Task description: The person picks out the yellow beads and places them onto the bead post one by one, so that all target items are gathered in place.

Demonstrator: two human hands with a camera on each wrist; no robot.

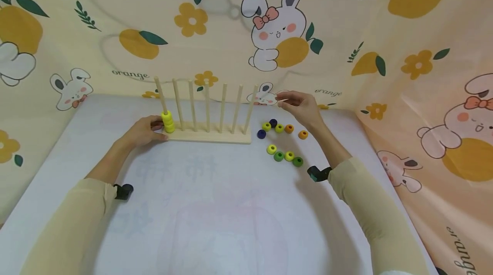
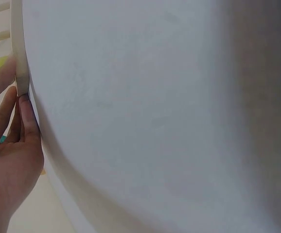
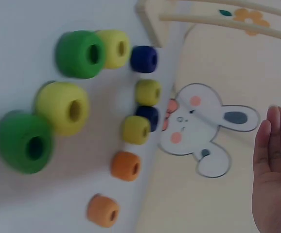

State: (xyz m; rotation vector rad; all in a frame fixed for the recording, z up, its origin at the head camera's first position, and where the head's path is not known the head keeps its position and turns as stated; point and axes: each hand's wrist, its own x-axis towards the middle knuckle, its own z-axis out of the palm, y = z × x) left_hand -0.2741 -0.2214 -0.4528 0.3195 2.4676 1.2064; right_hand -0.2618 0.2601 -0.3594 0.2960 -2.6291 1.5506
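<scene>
A pale wooden peg rack (image 1: 208,136) with a row of upright pegs stands at the back of the table. Yellow beads (image 1: 167,122) are stacked low on its leftmost peg. My left hand (image 1: 144,132) grips the left end of the base, thumb at the front and fingers behind; the left wrist view shows that hand (image 2: 14,160) at the board's end. Raised in the air just right of the last peg is my right hand (image 1: 302,108), its fingers extended and nothing seen between them. The right wrist view shows this hand (image 3: 276,165) with loosely straight fingers.
Loose beads lie right of the rack: dark blue (image 1: 261,134), yellow (image 1: 271,149), orange (image 1: 303,135) and green (image 1: 298,162) ones, below the right hand. A printed cloth (image 1: 223,52) with rabbits and oranges hangs behind the white table (image 1: 215,215).
</scene>
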